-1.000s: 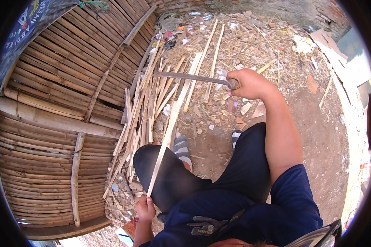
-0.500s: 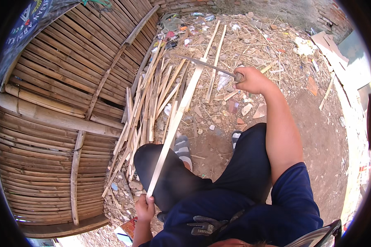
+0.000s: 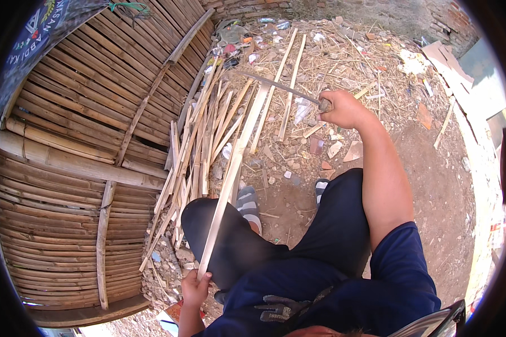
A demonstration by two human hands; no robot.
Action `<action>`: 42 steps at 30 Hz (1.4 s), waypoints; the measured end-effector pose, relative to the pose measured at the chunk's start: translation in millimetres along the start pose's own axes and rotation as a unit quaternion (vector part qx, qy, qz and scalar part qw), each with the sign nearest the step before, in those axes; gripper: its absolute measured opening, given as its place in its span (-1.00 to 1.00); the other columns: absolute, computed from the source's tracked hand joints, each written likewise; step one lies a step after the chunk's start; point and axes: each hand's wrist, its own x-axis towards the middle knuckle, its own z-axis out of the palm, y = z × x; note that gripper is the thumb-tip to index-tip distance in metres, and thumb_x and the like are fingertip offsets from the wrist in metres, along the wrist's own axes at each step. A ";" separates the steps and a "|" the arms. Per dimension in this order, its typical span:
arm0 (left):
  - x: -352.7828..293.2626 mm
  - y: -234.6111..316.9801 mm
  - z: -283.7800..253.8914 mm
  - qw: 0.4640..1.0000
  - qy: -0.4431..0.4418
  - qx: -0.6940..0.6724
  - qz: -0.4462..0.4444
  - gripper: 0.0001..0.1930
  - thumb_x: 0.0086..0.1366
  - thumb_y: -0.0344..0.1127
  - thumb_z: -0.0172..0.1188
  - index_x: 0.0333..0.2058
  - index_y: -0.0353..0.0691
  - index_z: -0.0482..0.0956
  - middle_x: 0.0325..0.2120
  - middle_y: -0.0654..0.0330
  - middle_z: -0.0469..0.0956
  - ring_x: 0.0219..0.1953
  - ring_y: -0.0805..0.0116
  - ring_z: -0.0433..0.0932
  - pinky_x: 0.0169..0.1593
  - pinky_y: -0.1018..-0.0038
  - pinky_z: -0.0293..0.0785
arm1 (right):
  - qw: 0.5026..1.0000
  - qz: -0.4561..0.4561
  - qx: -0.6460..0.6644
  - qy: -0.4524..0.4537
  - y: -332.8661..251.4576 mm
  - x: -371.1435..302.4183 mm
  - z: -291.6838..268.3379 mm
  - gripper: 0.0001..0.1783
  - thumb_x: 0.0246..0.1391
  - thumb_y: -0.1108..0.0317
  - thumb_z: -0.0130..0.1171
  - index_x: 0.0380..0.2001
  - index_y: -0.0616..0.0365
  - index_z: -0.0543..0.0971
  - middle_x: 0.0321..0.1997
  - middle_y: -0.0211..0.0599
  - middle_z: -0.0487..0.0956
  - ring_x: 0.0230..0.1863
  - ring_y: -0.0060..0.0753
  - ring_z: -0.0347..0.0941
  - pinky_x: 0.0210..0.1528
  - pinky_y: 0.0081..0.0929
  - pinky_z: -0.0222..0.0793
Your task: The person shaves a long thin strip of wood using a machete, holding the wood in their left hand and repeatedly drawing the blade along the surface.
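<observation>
My left hand [image 3: 196,287] is closed round the near end of a long, pale bamboo strip [image 3: 226,185]. The strip slants away from me, passing over my left knee toward the far left. In my right hand [image 3: 343,109], held out ahead with the arm nearly straight, is the wooden handle of a long knife [image 3: 292,90]. Its dark, narrow blade points left and lies across the far end of the strip. Whether the blade touches the strip or sits just above it, I cannot tell.
A pile of split bamboo strips [image 3: 199,140] lies along the bamboo slat wall [image 3: 67,101] on my left. Two more strips [image 3: 293,84] rest on ground strewn with straw, stones and litter. A brick wall [image 3: 320,10] stands at the back, with flat boards [image 3: 447,64] at the right.
The far end of the bamboo strip has swung left, and the strip sits slightly further left along its length. My right hand and the knife have hardly moved.
</observation>
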 end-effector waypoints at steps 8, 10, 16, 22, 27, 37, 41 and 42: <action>-14.4 17.5 15.7 0.962 0.146 0.198 0.115 -0.71 0.27 -0.19 0.43 -0.34 -0.35 0.63 -0.67 0.00 0.56 -0.64 0.08 0.60 -0.49 0.24 0.46 | 0.996 -0.045 -0.002 -0.072 -29.0 -3.5 2.8 -0.60 -0.01 0.22 0.46 -0.14 0.16 0.62 -0.17 0.01 0.66 -0.05 0.08 0.60 -0.01 -0.08 0.48; -12.8 17.6 16.1 0.956 0.150 0.214 0.138 -0.72 0.27 -0.21 0.41 -0.33 -0.35 0.64 -0.67 -0.01 0.57 -0.63 0.02 0.59 -0.49 0.23 0.46 | 0.998 -0.045 0.001 -0.043 -15.0 0.3 12.2 -0.57 -0.03 0.21 0.47 -0.11 0.16 0.63 -0.17 0.01 0.66 -0.04 0.09 0.60 0.00 -0.09 0.49; -20.3 18.4 26.3 0.945 0.202 0.221 0.131 -0.78 0.27 -0.25 0.39 -0.31 -0.31 0.65 -0.64 0.00 0.57 -0.59 -0.04 0.59 -0.47 0.19 0.47 | 0.979 -0.083 -0.009 -0.188 -53.5 -8.0 12.1 -0.49 -0.06 0.16 0.49 -0.05 0.15 0.63 -0.15 0.01 0.67 -0.04 0.08 0.60 0.00 -0.11 0.48; -20.8 6.5 31.9 0.929 0.221 0.251 0.157 -0.84 0.32 -0.26 0.31 -0.28 -0.23 0.65 -0.57 0.04 0.60 -0.54 -0.04 0.59 -0.43 0.14 0.47 | 0.995 -0.008 0.044 -0.089 -11.3 3.1 6.0 -0.48 -0.06 0.17 0.51 -0.05 0.16 0.63 -0.21 0.00 0.67 -0.08 0.06 0.60 -0.02 -0.15 0.47; -18.8 3.4 31.1 0.941 0.185 0.252 0.131 -0.84 0.35 -0.26 0.28 -0.30 -0.23 0.62 -0.56 0.03 0.59 -0.52 -0.07 0.59 -0.43 0.11 0.46 | 0.982 -0.087 0.020 -0.169 -38.7 -4.9 13.9 -0.49 -0.04 0.14 0.50 -0.06 0.17 0.62 -0.18 0.01 0.65 -0.07 0.05 0.59 -0.01 -0.14 0.46; -14.8 -9.9 31.0 0.933 0.185 0.270 0.149 -0.80 0.37 -0.21 0.24 -0.26 -0.24 0.60 -0.55 0.04 0.58 -0.53 -0.06 0.59 -0.44 0.09 0.46 | 0.996 -0.040 0.038 -0.073 -21.5 3.2 11.8 -0.44 0.00 0.16 0.45 0.04 0.19 0.59 -0.14 0.10 0.65 -0.01 0.13 0.60 0.05 -0.11 0.49; -19.4 4.9 31.6 0.943 0.168 0.251 0.142 -0.76 0.39 -0.16 0.22 -0.25 -0.24 0.58 -0.55 0.05 0.57 -0.52 -0.06 0.59 -0.44 0.09 0.46 | 0.970 -0.134 0.008 -0.200 -62.4 -8.5 27.3 -0.44 0.00 0.15 0.45 0.04 0.19 0.59 -0.17 0.08 0.65 -0.05 0.12 0.60 0.01 -0.11 0.49; -19.4 5.0 33.3 0.942 0.174 0.246 0.148 -0.76 0.40 -0.16 0.21 -0.25 -0.24 0.58 -0.55 0.05 0.57 -0.53 -0.07 0.59 -0.44 0.10 0.46 | 0.960 -0.153 -0.003 -0.235 -70.0 -10.6 25.3 -0.44 0.00 0.15 0.45 0.04 0.19 0.59 -0.18 0.08 0.65 -0.06 0.11 0.61 0.00 -0.11 0.48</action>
